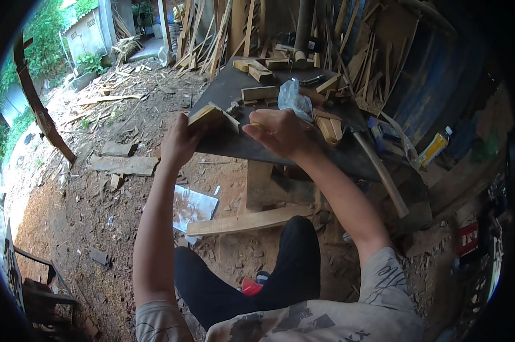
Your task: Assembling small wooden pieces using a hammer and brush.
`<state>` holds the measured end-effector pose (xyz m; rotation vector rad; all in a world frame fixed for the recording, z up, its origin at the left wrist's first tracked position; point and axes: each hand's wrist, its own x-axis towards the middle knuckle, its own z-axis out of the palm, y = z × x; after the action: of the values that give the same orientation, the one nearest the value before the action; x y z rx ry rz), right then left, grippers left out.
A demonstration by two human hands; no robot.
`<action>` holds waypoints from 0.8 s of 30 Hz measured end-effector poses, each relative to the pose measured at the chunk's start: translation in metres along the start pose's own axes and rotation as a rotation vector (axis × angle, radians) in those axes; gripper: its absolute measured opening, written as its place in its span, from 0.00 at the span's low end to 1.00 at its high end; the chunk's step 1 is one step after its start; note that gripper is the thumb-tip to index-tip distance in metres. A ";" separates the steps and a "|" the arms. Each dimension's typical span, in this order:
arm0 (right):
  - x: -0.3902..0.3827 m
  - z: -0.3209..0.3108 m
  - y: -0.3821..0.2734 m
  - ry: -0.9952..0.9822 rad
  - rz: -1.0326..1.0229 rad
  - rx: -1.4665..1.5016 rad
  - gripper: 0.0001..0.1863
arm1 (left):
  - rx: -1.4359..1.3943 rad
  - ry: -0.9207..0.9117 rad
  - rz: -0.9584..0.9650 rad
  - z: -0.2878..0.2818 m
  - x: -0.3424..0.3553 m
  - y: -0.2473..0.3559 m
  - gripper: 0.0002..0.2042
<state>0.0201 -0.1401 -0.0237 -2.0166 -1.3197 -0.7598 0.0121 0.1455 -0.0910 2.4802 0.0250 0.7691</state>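
Observation:
My left hand (179, 142) grips a short wooden block (207, 116) at the left edge of a dark tabletop (229, 145). The block is tilted, its pale cut face turned up. Just right of it, my right hand (277, 131) is closed in a fist. A small tan, rounded end shows at its thumb side, but the rest of what it holds is hidden. A thin pale piece (232, 122) lies between the block and my right fist; whether it belongs to the block I cannot tell.
Several wood blocks (260, 93) and a clear plastic bag (293, 98) lie farther back on the tabletop. A long-handled tool (380, 174) hangs over its right side, near a yellow bottle (434, 149). Below, a plank (249, 221) and a white sheet (195, 206) lie on the dirt floor.

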 end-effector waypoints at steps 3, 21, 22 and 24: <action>0.002 -0.004 0.003 -0.011 0.008 -0.051 0.26 | 0.012 -0.026 -0.018 -0.002 0.000 0.002 0.26; 0.012 -0.050 0.033 -0.041 0.106 -0.159 0.16 | -0.030 0.023 0.044 0.002 -0.003 0.003 0.22; 0.013 -0.059 0.038 0.040 0.106 -0.137 0.13 | 0.004 0.075 0.030 0.003 -0.003 0.003 0.22; 0.022 -0.078 0.060 0.290 -0.054 -0.243 0.09 | 0.002 0.043 0.023 0.004 -0.005 0.005 0.22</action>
<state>0.0726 -0.2048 0.0332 -1.9643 -1.1618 -1.2386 0.0095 0.1382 -0.0941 2.4695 0.0134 0.8320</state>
